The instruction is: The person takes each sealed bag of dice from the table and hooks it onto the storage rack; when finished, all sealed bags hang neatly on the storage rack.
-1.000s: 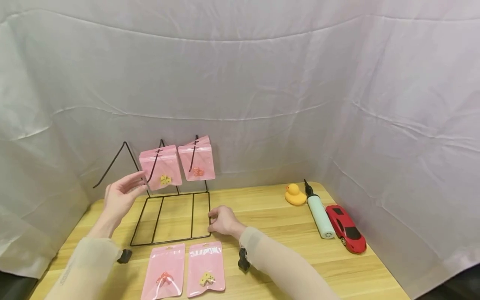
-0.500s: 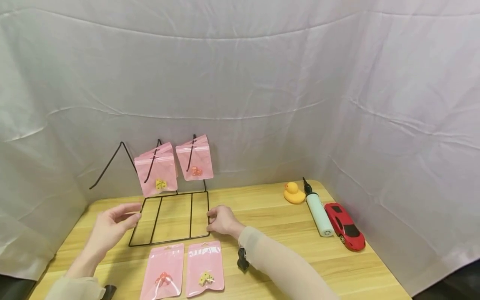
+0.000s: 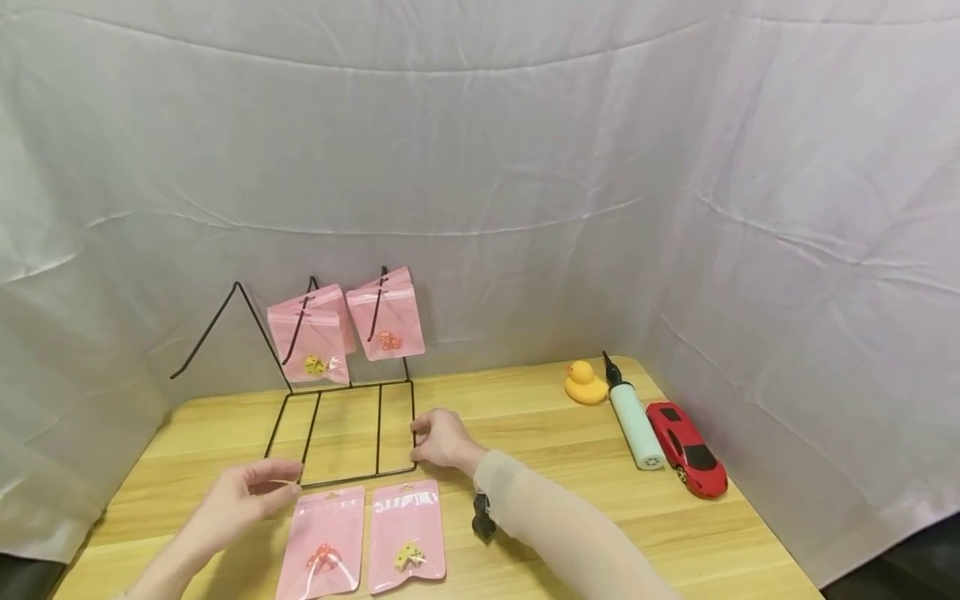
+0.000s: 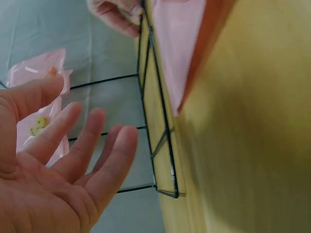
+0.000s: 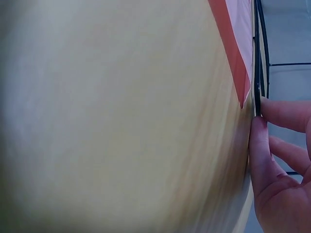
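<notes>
A black wire rack [image 3: 378,429] with peg-like hooks stands on the table. My right hand [image 3: 446,439] pinches the right side wire of its base between thumb and finger, as the right wrist view shows. My left hand [image 3: 243,504] is empty, fingers relaxed and spread, just left of a flat pink zip bag [image 3: 330,517] with red dice. Beside that lies a second pink bag [image 3: 407,517] holding yellow dice. On the middle hook hang pink bags, the front one [image 3: 307,337] with yellow dice. Bags with orange-red dice [image 3: 386,321] hang from the right hook. The left hook [image 3: 206,329] carries no bag.
At the table's right side are a yellow rubber duck [image 3: 585,383], a pale green hand pump [image 3: 636,421] with a black nozzle, and a red toy car [image 3: 686,450]. Grey cloth [image 3: 480,167] encloses the back and sides.
My left hand has let go of the yellow-dice bag on the middle hook and come down toward the bags on the table. The hung bag swung and settled. My right hand stays on the rack.
</notes>
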The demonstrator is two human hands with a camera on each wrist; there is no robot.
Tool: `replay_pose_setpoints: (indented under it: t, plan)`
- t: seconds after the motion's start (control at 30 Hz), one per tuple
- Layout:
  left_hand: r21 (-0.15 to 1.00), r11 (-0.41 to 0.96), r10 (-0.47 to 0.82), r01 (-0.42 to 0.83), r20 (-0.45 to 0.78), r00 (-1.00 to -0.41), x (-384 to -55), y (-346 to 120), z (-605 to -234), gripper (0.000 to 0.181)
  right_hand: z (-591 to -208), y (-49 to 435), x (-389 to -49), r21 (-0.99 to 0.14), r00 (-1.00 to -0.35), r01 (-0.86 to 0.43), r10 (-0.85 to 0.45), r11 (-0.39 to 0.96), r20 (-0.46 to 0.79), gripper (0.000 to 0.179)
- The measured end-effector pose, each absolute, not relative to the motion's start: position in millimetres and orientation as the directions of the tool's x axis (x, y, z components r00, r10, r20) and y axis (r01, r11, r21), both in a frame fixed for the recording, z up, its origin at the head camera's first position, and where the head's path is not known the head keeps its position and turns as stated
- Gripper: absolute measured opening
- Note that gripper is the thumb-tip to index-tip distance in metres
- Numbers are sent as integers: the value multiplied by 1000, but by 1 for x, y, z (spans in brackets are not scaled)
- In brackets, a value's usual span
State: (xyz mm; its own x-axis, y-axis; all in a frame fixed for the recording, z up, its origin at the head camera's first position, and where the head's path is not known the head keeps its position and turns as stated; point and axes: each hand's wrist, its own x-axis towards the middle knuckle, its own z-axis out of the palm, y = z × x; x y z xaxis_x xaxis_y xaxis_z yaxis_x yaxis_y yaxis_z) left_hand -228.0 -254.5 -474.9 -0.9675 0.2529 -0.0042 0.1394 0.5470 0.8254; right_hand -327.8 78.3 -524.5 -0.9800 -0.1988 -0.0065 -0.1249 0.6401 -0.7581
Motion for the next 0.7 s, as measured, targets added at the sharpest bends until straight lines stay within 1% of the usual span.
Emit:
replay_pose_setpoints:
  t: [0.1,0.17,0.3,0.43,0.5,0.57,0.7]
  plan:
    - [764,628,260,147,-28,-965,-225,-249,-478,45,-525,79,-328,-757,-979,-132,-205,640,-2,53]
    - [709,694,236,126,-59,-970,-221,-244,-480,49,-525,79,-328,-760,-978,-138,-211,635,1,53]
    - [605,789,210,107,-101,-972,-215,-230,-484,67,-522,80,-328,-765,-977,-139,-215,629,0,54]
    - [526,843,191,113,-97,-977,-212,-218,-488,85,-521,81,-328,-760,-977,-141,-212,634,4,54]
    - [506,856,168,100,-90,-982,-212,-214,-489,86,-520,81,-328,-759,-977,-145,-214,634,9,53]
    - [497,864,151,87,-90,-984,-211,-212,-491,83,-521,81,-327,-762,-976,-145,-216,632,7,53]
    - [512,857,131,58,-109,-985,-211,-211,-494,77,-522,80,-326,-762,-976,-145,-219,632,4,53]
